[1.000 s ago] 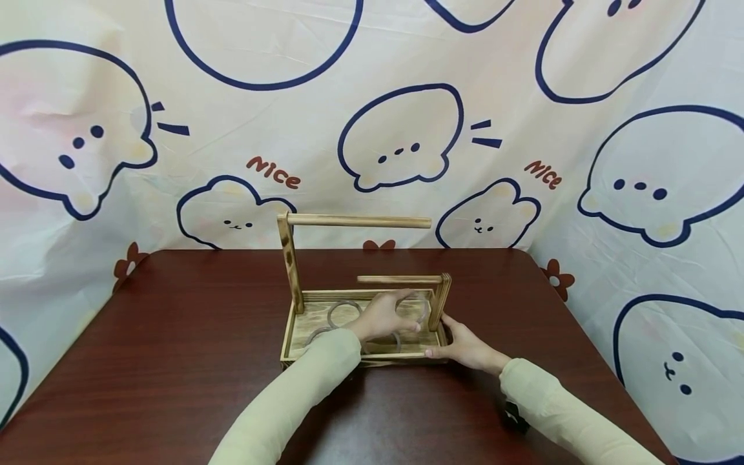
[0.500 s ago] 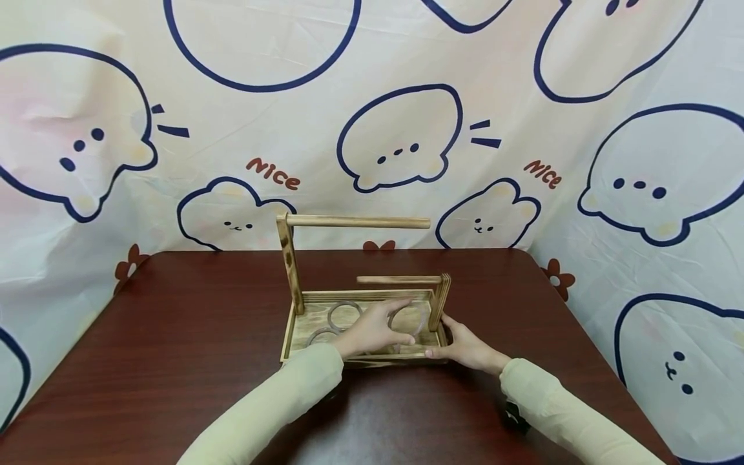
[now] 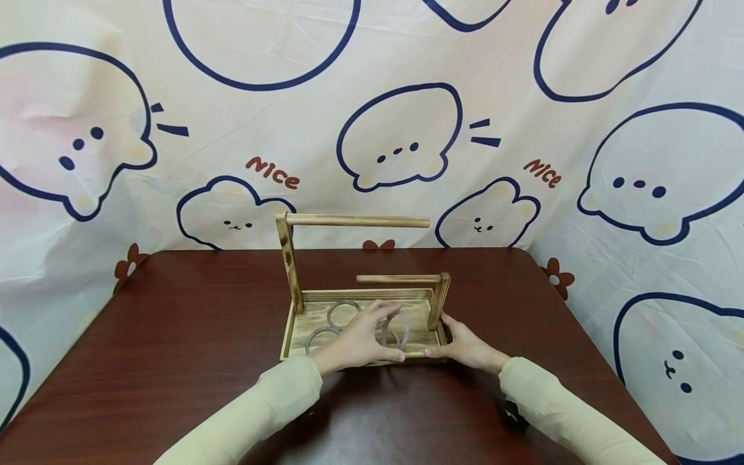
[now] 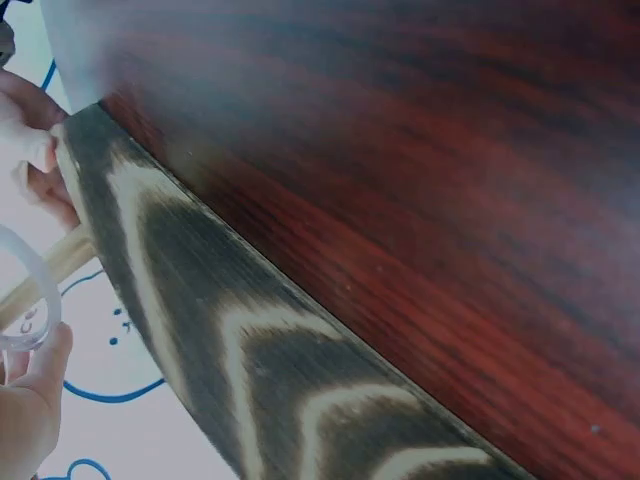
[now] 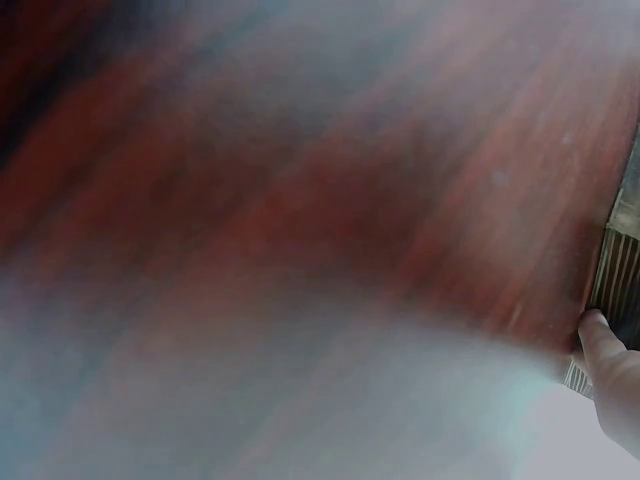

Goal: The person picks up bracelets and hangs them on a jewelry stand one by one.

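Observation:
A wooden jewelry rack [image 3: 372, 294] with a low tray base stands on the table. Its tall upper bar [image 3: 360, 221] extends right from the left post, and its shorter lower bar [image 3: 401, 279] extends left from the right post. Over the tray, my left hand [image 3: 354, 339] holds a clear bangle [image 3: 405, 329] between thumb and fingers; the bangle also shows in the left wrist view [image 4: 45, 280]. My right hand [image 3: 467, 347] grips the tray's right end, thumb at the front corner. Several other bangles [image 3: 329, 316] lie in the tray, partly hidden by the left hand.
The dark red wooden table [image 3: 174, 361] surrounds the rack. Behind and beside it hangs a pale cloth [image 3: 314, 129] with cartoon outlines. A dark object [image 3: 514, 414] shows beneath the right sleeve.
My left hand has moved left and toward me inside the tray, carrying the clear bangle with it. The right hand has stayed on the tray's end.

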A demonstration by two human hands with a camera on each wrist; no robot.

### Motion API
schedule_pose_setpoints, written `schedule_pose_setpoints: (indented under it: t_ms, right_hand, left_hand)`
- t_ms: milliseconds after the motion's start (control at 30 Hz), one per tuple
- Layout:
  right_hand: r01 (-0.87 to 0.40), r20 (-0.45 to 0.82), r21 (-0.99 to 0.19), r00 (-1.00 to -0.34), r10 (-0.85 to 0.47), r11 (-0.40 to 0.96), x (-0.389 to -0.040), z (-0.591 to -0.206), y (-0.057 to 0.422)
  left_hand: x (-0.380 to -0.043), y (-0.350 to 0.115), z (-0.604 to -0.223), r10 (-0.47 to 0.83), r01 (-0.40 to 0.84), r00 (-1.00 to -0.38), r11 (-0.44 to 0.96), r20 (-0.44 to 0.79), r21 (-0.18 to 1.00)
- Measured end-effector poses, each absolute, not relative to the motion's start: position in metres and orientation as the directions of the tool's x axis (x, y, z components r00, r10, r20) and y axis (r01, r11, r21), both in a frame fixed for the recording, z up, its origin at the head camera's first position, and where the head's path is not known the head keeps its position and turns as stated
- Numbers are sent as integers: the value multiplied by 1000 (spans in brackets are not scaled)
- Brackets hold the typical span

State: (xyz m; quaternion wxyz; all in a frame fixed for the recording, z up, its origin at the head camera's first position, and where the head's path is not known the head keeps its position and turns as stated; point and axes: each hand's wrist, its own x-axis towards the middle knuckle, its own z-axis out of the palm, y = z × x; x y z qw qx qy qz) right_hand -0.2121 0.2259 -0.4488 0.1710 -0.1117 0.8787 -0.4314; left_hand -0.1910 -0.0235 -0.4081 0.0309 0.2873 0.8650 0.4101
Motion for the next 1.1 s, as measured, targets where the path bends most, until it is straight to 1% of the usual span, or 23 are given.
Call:
schedule_pose_setpoints:
  t_ms: [167,400,533,633,767,933,1100]
  right_hand:
    - [-46,-207,-793,-917,-340,607,-214,-449,226]
    - [-45,-216,-782,-916,-338,622,-216,-449,225]
    - [-52,-214,-778,-915,-341,626,-215,-448,225]
    - [-44,-219,-776,-917,-334,630,-214,-448,225]
    - [-46,-218,-775,-916,-336,630,-213,-447,225]
    - [-58,-210,-779,-914,-347,625,-213,-448,226]
    - [-50,-215,-776,-916,-339,628,-212,-448,226]
  left_hand:
    - [-186,-27,-407,528,496,-819,450,227,743]
    - [-183,-33,-409,528,479,-814,373,243,794]
    - [-180,-37,-408,511,461,-828,389,229,798]
    - [-178,-41,-406,486,429,-850,417,201,802]
    - [-176,-47,-404,458,395,-869,416,187,819]
    - [-174,-59,-405,435,363,-881,369,187,856]
    - [-173,-70,-405,421,377,-880,340,219,861]
